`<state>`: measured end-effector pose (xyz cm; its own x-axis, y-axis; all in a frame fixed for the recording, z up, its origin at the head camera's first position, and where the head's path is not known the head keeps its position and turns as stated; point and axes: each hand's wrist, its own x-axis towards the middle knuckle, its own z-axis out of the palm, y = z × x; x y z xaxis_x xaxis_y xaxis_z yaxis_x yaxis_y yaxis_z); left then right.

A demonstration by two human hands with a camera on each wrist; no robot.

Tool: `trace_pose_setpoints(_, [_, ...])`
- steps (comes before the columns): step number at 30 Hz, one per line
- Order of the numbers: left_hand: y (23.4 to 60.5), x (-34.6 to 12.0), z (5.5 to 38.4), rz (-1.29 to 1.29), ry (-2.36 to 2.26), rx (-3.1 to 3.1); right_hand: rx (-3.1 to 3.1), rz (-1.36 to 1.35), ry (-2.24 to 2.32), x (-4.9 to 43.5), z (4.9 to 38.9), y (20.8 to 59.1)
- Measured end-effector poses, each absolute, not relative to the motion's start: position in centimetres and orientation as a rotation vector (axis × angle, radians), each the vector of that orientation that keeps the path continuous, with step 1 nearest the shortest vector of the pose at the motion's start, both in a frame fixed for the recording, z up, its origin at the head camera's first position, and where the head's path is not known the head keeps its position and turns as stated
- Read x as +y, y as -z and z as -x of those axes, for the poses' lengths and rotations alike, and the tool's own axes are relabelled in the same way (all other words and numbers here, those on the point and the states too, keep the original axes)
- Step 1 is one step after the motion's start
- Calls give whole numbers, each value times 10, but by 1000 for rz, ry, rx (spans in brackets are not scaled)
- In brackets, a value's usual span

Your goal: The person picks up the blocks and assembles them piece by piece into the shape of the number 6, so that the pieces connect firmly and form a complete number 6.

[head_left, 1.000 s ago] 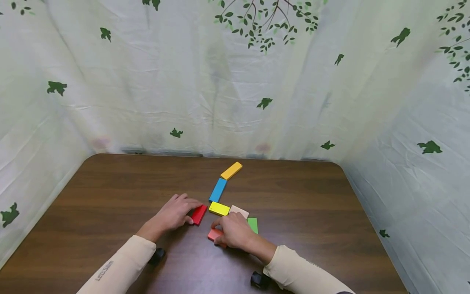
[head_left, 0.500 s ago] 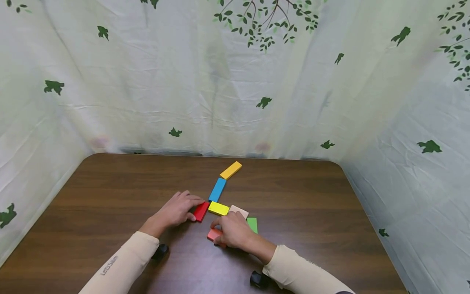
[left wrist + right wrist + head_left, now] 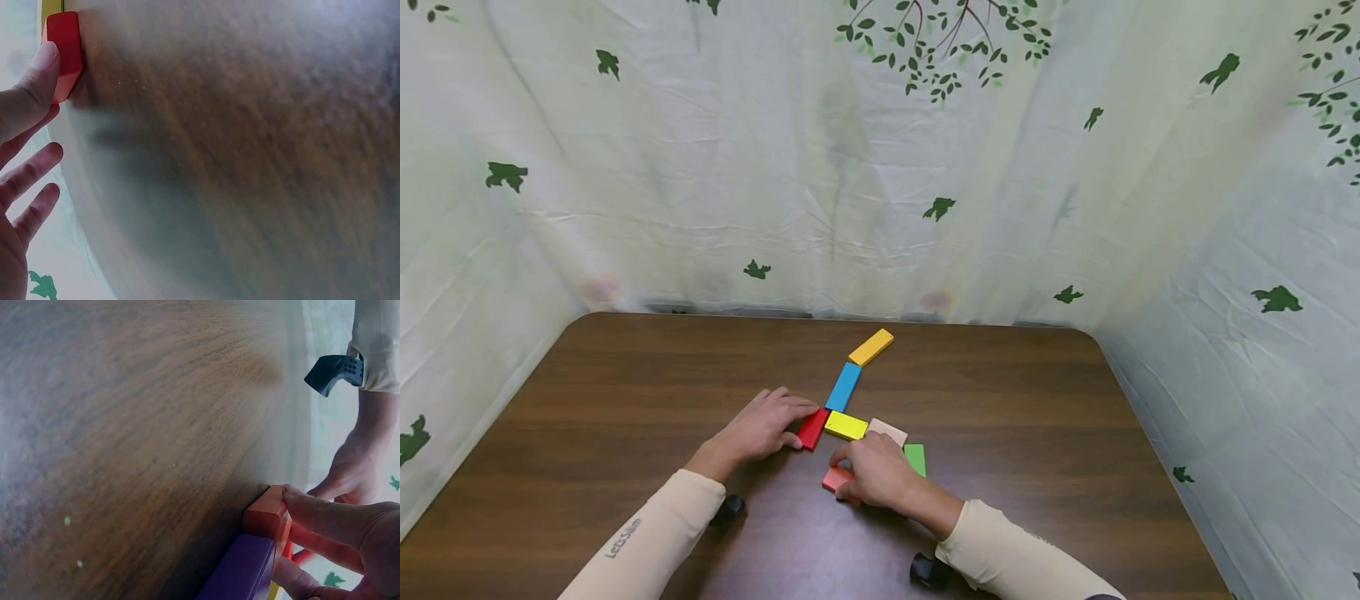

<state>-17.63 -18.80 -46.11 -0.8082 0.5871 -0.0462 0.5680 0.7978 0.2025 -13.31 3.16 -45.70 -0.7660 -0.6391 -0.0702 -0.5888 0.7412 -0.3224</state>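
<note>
Grip: left hand pinches red block; right hand pinches coral block. Far blue block judged set; held pair unreleased.

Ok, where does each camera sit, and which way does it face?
Head: worn on the head, facing forward and down over the table to the curtain; left hand, right hand and sleeves show.
Left wrist: on that wrist, facing the red block; only the left hand shows.
Right wrist: on that wrist, facing the coral block and purple block; right hand shows, left hand beyond.
Head and left wrist share the red block.
</note>
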Motion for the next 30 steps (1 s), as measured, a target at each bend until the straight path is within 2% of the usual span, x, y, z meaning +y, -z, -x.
trace_pose_setpoints(30, [459, -186, 181, -945, -276, 2843, 2757, 951, 450, 32, 133, 457])
